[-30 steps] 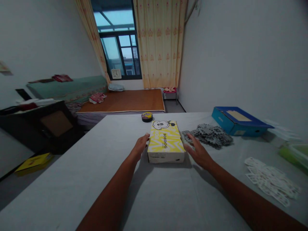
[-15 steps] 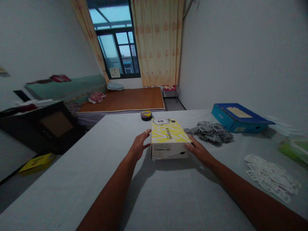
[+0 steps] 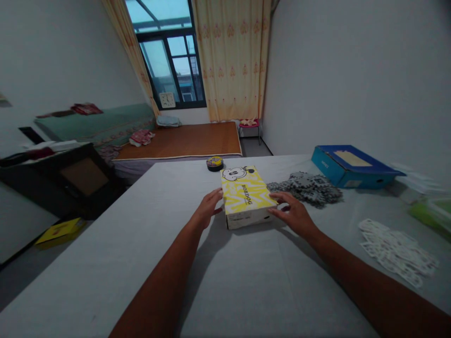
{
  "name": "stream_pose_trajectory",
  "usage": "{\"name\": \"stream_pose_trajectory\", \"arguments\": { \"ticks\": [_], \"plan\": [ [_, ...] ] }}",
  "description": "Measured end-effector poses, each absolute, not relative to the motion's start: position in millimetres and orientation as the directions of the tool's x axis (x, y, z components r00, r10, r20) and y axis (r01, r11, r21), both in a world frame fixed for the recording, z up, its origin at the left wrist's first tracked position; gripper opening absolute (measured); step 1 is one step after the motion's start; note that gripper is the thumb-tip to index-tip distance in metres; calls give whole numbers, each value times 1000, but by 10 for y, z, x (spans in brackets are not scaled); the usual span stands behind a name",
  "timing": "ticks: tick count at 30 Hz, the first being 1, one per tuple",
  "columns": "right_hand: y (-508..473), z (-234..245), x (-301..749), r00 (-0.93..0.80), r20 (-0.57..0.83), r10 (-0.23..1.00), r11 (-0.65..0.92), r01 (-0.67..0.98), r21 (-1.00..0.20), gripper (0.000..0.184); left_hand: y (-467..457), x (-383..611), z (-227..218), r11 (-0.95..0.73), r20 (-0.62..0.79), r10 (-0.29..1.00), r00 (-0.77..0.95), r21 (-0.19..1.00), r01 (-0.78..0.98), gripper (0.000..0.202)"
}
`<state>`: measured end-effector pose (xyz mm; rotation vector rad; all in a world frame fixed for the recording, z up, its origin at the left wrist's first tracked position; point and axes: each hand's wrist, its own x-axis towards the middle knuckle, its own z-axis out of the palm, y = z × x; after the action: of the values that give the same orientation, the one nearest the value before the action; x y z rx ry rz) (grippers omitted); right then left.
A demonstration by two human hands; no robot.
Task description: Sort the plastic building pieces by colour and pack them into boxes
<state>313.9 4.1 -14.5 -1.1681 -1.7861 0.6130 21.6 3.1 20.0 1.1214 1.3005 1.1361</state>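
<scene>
A yellow and white box (image 3: 246, 196) with a cartoon dog and black lettering lies on the grey table (image 3: 225, 272), turned slightly askew. My left hand (image 3: 207, 210) rests against its left side, fingers curled on the edge. On the near right corner of the box lies my right hand (image 3: 294, 212), with the thumb on the lid and the fingers along the side. Both hands grip the box between them.
A heap of grey puzzle pieces (image 3: 306, 185) lies just right of the box. Behind it is a blue box (image 3: 352, 165). White cards (image 3: 396, 251) are spread at the right, beside a green container (image 3: 431, 209). A small round tin (image 3: 214, 163) sits at the table's far edge.
The box's near end was tipped up half a second ago and now lies flat again, rotated a little to the left. My right thumb has come onto the lid.
</scene>
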Motion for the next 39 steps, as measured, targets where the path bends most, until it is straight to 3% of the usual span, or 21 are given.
{"name": "stream_pose_trajectory", "arguments": {
  "ticks": [2, 4, 6, 7, 9, 11, 16, 19, 24, 27, 32, 39],
  "plan": [
    [27, -123, 3125, -131, 396, 909, 413, 416, -810, 42, -3, 237, 245, 17, -13, 999, -30, 987, 162, 58],
    [21, -115, 3110, -113, 375, 920, 391, 355, -850, 42, -94, 314, 316, -208, 234, 972, -2, 869, 450, 60],
    [17, -116, 3097, -118, 365, 923, 384, 308, -871, 40, -231, 453, 363, -425, 437, 881, 180, 568, 705, 59],
    [14, -119, 3093, -134, 367, 921, 390, 300, -870, 38, -304, 539, 364, -498, 473, 831, 291, 403, 768, 59],
    [7, -133, 3086, -198, 390, 899, 435, 313, -844, 39, -427, 711, 311, -562, 467, 766, 442, 153, 813, 60],
    [1, -166, 3076, -285, 431, 856, 512, 355, -782, 49, -487, 840, 207, -569, 452, 733, 508, -3, 822, 57],
    [25, -349, 2988, -337, 552, 763, 644, 471, -602, 71, -427, 901, 1, -530, 435, 717, 544, -167, 832, 57],
    [52, -452, 2908, -287, 600, 746, 648, 519, -558, 80, -400, 892, 8, -507, 449, 717, 533, -188, 841, 59],
    [42, -466, 2874, -233, 594, 770, 616, 514, -597, 83, -421, 842, 214, -476, 521, 715, 467, -126, 870, 68],
    [25, -428, 2912, -269, 572, 775, 619, 506, -601, 66, -380, 634, 432, -425, 591, 729, 345, -5, 905, 75],
    [27, -409, 2948, -280, 534, 798, 592, 531, -607, 33, -170, -80, 708, -269, 684, 729, -4, 292, 918, 87],
    [40, -357, 2970, -284, 526, 801, 588, 536, -606, 26, -82, -914, 696, 106, 531, 753, -389, 486, 868, 101]
  ]
}}
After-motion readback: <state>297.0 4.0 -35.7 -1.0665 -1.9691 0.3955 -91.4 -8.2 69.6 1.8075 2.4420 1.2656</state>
